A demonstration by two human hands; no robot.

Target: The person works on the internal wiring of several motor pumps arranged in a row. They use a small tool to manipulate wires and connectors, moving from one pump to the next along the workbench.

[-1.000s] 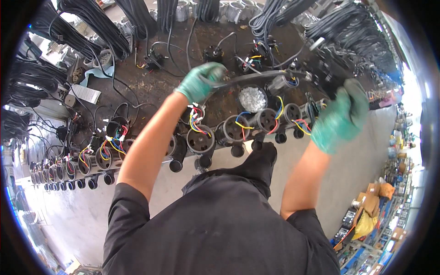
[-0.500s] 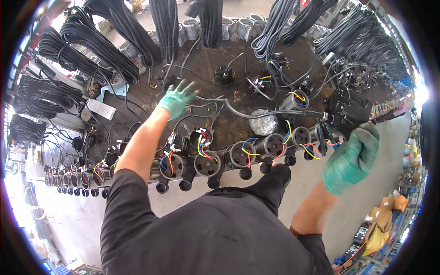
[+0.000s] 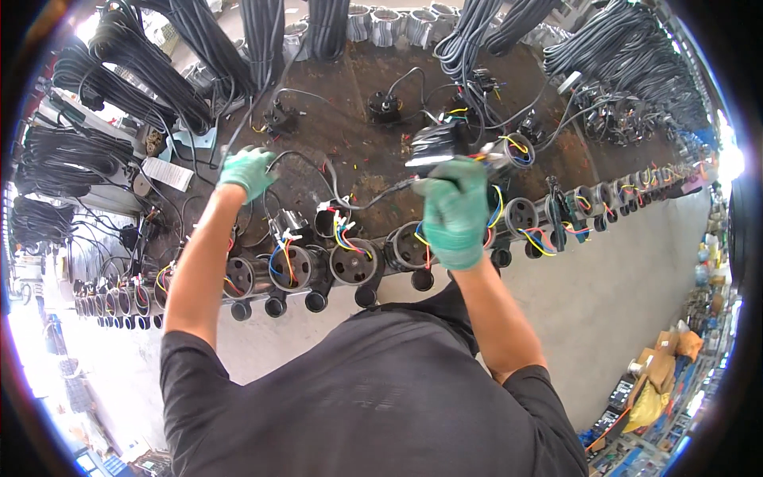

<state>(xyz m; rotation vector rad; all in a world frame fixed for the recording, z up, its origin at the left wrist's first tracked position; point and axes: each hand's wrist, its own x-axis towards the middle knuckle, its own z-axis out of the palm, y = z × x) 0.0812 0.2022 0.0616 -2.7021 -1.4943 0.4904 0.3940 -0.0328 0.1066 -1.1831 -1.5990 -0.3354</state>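
My right hand (image 3: 455, 211), in a green glove, is closed on a black, shiny-faced housing part (image 3: 439, 145) and holds it above the near side of the bench. Coloured wires show beside the part, and a black cable (image 3: 373, 200) runs leftward from it in a loose curve. My left hand (image 3: 248, 171), gloved alike, has its fingers curled where this cable reaches it; the exact grip is partly hidden. Below the hands stands a row of round dark motor housings (image 3: 354, 262) with red, blue and yellow wires sticking out.
Thick coils of black cable (image 3: 262, 40) hang along the far edge, with silver metal casings (image 3: 386, 28) behind. Small black wired parts (image 3: 385, 106) lie on the brown bench (image 3: 350, 103). A paper sheet (image 3: 167, 174) is at left; boxes (image 3: 658, 370) stand at lower right.
My right hand has carried the black housing part leftward from the bench's right side to the middle. My left hand has moved left and its spread fingers have curled. The cable between them now sags.
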